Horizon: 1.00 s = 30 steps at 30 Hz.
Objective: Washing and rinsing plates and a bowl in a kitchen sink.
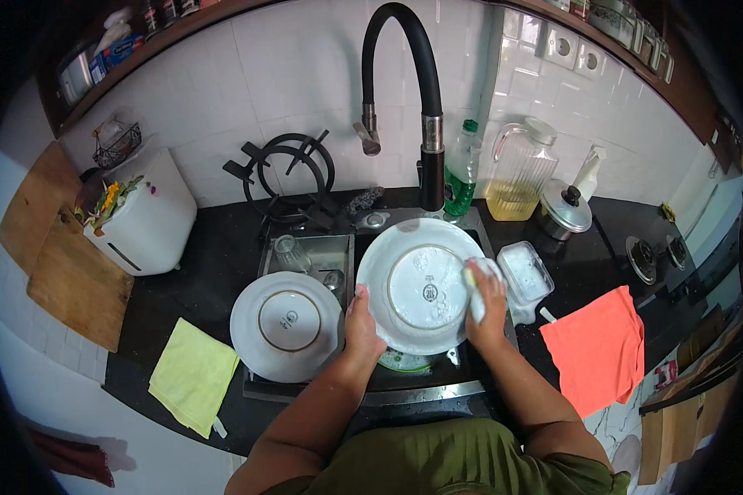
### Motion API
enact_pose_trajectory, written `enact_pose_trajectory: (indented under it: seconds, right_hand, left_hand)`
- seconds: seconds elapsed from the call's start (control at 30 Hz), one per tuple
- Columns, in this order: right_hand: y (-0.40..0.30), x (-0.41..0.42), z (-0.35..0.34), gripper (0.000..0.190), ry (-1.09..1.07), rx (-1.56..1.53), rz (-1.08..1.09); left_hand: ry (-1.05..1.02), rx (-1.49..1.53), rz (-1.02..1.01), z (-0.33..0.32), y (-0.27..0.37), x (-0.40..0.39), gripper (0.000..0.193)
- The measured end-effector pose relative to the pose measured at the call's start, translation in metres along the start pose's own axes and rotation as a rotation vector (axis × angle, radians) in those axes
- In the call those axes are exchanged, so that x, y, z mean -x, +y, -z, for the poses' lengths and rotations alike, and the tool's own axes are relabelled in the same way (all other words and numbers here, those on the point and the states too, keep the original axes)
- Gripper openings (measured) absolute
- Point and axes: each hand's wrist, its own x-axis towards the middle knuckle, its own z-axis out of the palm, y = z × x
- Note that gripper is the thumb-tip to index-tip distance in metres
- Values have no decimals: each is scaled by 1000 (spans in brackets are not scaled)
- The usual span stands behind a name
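Observation:
A white plate [402, 337] is tilted over the black sink basin [464, 365], its underside with a foot ring and printed mark facing me. My left hand [364, 325] grips its left rim. At the right rim, my right hand [488, 303] is closed around a soapy sponge [475, 291] pressed to the plate. Suds streak the plate's underside. Beneath it, part of a green-rimmed dish [405, 362] with foam shows in the basin. Upside down on the left, a second white plate [247, 328] lies over the smaller basin, which holds a drinking glass [292, 255].
A black flexible faucet [432, 80] arches behind the plate. A plastic tub of suds [525, 272], green bottle [461, 179], glass pitcher [520, 173] and lidded pot [563, 213] stand right. An orange cloth [600, 352] and a yellow cloth [192, 377] flank the sink. Black pan supports [291, 179] lean behind.

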Motion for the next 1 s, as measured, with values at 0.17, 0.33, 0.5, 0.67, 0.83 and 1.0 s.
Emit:
enact_pose_trajectory:
  seconds: [0.17, 0.33, 0.5, 0.67, 0.83, 1.0]
  right_hand:
    - [-51, 7, -15, 56, -464, -83, 312]
    - [-53, -29, -25, 53, -359, 9, 315]
    - [-17, -23, -31, 63, -308, -13, 15]
    - [-63, 7, -32, 74, -484, -206, 112]
    - [-58, -32, -29, 71, -410, -26, 201]
    - [-3, -34, -35, 68, -182, -58, -9]
  left_hand:
    - [161, -57, 23, -2, 3, 4, 47]
    - [83, -298, -68, -13, 3, 13, 42]
    - [169, -272, -90, -24, 11, 15, 43]
    - [233, -364, -113, -13, 7, 10, 39]
    - [31, -265, -76, -6, -7, 9, 38]
    - [89, -253, -67, -16, -1, 12, 40]
